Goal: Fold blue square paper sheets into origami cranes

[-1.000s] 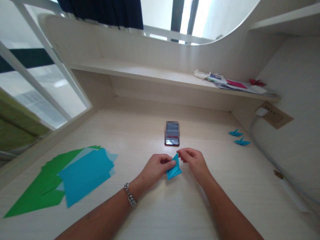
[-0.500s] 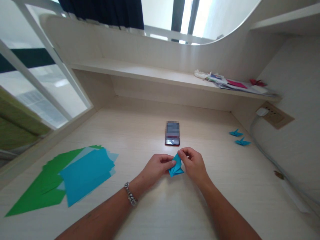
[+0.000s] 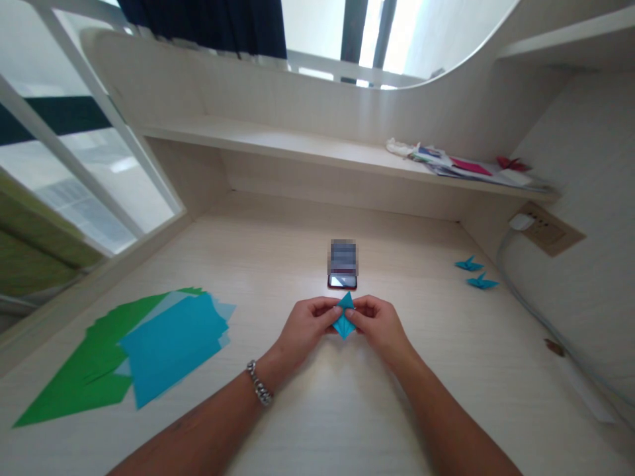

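Both hands meet over the middle of the desk: the left hand and the right hand each pinch one side of a small blue folded paper, which sits between their fingertips, equally near to both. Its long axis runs away from the person, one tip toward the phone just behind. Loose blue sheets on green sheets lie well apart at the left, two small blue paper figures far at the right

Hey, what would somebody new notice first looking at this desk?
Both hands, the left hand and the right hand, pinch a small folded blue paper above mid-desk, just in front of a phone. Left of them lies a fan of blue and green sheets; far right sit two finished blue paper figures.
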`<state>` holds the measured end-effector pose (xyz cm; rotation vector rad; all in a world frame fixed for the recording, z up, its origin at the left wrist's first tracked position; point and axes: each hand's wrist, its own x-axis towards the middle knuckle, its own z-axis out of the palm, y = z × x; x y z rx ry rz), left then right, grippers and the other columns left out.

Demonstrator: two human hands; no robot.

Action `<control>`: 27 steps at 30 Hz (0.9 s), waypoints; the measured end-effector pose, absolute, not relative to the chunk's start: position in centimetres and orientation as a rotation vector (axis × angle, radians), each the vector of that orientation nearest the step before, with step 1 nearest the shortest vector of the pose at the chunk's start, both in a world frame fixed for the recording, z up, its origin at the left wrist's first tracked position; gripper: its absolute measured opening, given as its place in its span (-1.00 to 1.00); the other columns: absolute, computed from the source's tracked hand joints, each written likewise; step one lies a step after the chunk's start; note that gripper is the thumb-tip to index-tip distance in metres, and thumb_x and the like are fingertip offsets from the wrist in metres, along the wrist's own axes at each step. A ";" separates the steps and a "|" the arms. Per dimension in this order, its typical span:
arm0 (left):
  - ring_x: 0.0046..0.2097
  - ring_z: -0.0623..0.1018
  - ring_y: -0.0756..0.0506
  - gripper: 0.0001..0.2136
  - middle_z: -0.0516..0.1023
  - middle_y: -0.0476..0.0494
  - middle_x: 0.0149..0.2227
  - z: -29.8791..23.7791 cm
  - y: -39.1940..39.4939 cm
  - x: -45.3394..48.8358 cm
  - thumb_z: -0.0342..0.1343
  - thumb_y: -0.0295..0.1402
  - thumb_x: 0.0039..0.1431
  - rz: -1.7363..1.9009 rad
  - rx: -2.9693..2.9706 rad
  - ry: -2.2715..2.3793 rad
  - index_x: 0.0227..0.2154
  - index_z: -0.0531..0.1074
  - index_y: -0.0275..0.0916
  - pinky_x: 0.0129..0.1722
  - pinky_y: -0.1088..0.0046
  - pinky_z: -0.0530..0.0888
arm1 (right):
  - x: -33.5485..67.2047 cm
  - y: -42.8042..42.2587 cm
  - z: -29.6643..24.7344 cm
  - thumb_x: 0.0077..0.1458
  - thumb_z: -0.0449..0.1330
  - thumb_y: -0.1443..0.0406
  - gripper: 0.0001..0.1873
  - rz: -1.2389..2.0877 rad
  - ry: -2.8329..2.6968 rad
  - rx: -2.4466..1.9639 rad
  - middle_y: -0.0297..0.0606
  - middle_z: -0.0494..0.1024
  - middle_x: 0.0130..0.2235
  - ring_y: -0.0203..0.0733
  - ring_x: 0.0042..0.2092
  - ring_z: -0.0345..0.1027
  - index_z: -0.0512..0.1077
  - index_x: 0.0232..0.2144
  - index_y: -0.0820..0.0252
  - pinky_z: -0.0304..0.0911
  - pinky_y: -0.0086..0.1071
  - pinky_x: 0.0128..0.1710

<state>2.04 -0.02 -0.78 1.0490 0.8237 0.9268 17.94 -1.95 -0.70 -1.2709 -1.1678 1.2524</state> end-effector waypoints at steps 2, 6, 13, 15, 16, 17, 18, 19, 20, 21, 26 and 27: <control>-0.30 0.54 -0.10 -0.68 0.59 -0.24 -0.29 -0.8 0.0 2.0 0.25 -0.28 -0.03 0.925 1.055 0.835 -0.20 0.54 -0.33 -0.25 0.33 0.49 | 17.8 -1.9 -0.8 -0.19 0.35 0.17 -0.70 1.245 -1.131 -1.273 -0.31 0.52 -0.52 -0.30 -0.52 0.32 0.49 -0.41 0.26 0.20 -0.45 -0.53; -0.36 0.53 -0.08 -0.70 0.60 -0.22 -0.34 -0.6 0.2 1.9 0.25 -0.29 -0.03 0.919 1.114 0.920 -0.23 0.55 -0.34 -0.34 0.39 0.48 | 17.6 -2.1 -0.9 -0.20 0.35 0.14 -0.68 1.292 -1.099 -1.264 -0.29 0.53 -0.49 -0.27 -0.48 0.36 0.49 -0.41 0.25 0.24 -0.44 -0.52; -0.42 0.50 -0.02 -0.63 0.57 -0.16 -0.38 -0.2 -0.2 2.1 0.23 -0.27 -0.01 0.880 1.112 0.866 -0.11 0.49 -0.28 -0.43 0.46 0.45 | 17.4 -2.1 -0.7 -0.22 0.36 0.15 -0.67 1.315 -0.980 -1.244 -0.26 0.55 -0.45 -0.24 -0.45 0.40 0.48 -0.41 0.25 0.30 -0.40 -0.46; -0.45 0.51 -0.02 -0.56 0.55 -0.13 -0.42 -0.1 -0.3 2.2 0.26 -0.29 -0.05 0.865 1.086 0.856 -0.06 0.45 -0.29 -0.45 0.45 0.46 | 17.3 -2.0 -0.7 -0.22 0.36 0.16 -0.70 1.288 -0.975 -1.239 -0.28 0.55 -0.47 -0.25 -0.47 0.39 0.48 -0.43 0.25 0.31 -0.38 -0.45; -0.46 0.50 -0.02 -0.54 0.54 -0.11 -0.45 -0.1 -0.4 2.2 0.28 -0.30 -0.07 0.863 1.082 0.864 -0.06 0.44 -0.31 -0.45 0.45 0.46 | 17.2 -2.0 -0.7 -0.22 0.36 0.17 -0.70 1.289 -0.976 -1.224 -0.28 0.55 -0.47 -0.24 -0.47 0.39 0.47 -0.43 0.24 0.32 -0.37 -0.44; -0.48 0.50 -0.03 -0.53 0.53 -0.11 -0.47 -0.1 -0.4 2.2 0.29 -0.32 -0.09 0.863 1.083 0.873 -0.06 0.43 -0.33 -0.46 0.45 0.46 | 17.2 -2.0 -0.7 -0.22 0.35 0.18 -0.71 1.296 -0.977 -1.206 -0.28 0.55 -0.47 -0.24 -0.47 0.39 0.47 -0.43 0.24 0.32 -0.36 -0.43; -0.48 0.50 -0.03 -0.53 0.53 -0.11 -0.47 -0.1 -0.4 2.2 0.30 -0.33 -0.10 0.864 1.085 0.877 -0.07 0.43 -0.35 -0.46 0.44 0.46 | 17.1 -1.9 -0.7 -0.22 0.35 0.19 -0.71 1.304 -0.977 -1.188 -0.29 0.55 -0.47 -0.24 -0.47 0.39 0.47 -0.43 0.24 0.33 -0.35 -0.42; -0.47 0.51 -0.03 -0.53 0.53 -0.11 -0.47 -0.1 -0.4 2.2 0.29 -0.33 -0.10 0.865 1.086 0.876 -0.07 0.42 -0.36 -0.45 0.44 0.46 | 17.1 -1.9 -0.6 -0.22 0.35 0.19 -0.72 1.306 -0.979 -1.175 -0.29 0.55 -0.47 -0.24 -0.47 0.39 0.47 -0.43 0.24 0.33 -0.34 -0.42; -0.47 0.51 -0.03 -0.54 0.53 -0.12 -0.46 -0.2 -0.4 2.3 0.29 -0.34 -0.09 0.863 1.087 0.867 -0.08 0.42 -0.37 -0.45 0.44 0.47 | 17.1 -1.9 -0.6 -0.23 0.36 0.20 -0.72 1.297 -0.984 -1.171 -0.29 0.54 -0.47 -0.24 -0.47 0.39 0.47 -0.43 0.24 0.33 -0.35 -0.42; -0.46 0.51 -0.03 -0.54 0.53 -0.12 -0.46 -0.2 -0.5 2.2 0.28 -0.35 -0.08 0.860 1.087 0.853 -0.07 0.41 -0.36 -0.43 0.43 0.47 | 17.0 -1.9 -0.6 -0.23 0.36 0.21 -0.73 1.274 -0.992 -1.175 -0.29 0.54 -0.48 -0.24 -0.47 0.38 0.47 -0.44 0.24 0.32 -0.35 -0.43; -0.42 0.52 -0.04 -0.40 0.53 -0.05 -0.46 -0.6 -0.5 2.2 0.31 -0.51 -0.20 0.814 1.087 0.777 0.01 0.34 -0.28 -0.38 0.43 0.46 | 17.2 -1.9 -0.5 -0.22 0.35 0.24 -0.77 1.155 -1.008 -1.239 -0.28 0.55 -0.47 -0.23 -0.44 0.39 0.48 -0.46 0.25 0.30 -0.36 -0.40; -0.42 0.52 -0.04 -0.36 0.53 -0.04 -0.46 -0.6 -0.5 2.2 0.32 -0.54 -0.24 0.806 1.096 0.768 0.02 0.33 -0.27 -0.38 0.45 0.45 | 17.3 -1.9 -0.5 -0.22 0.36 0.24 -0.77 1.160 -0.999 -1.241 -0.28 0.55 -0.47 -0.22 -0.43 0.39 0.48 -0.46 0.24 0.30 -0.36 -0.40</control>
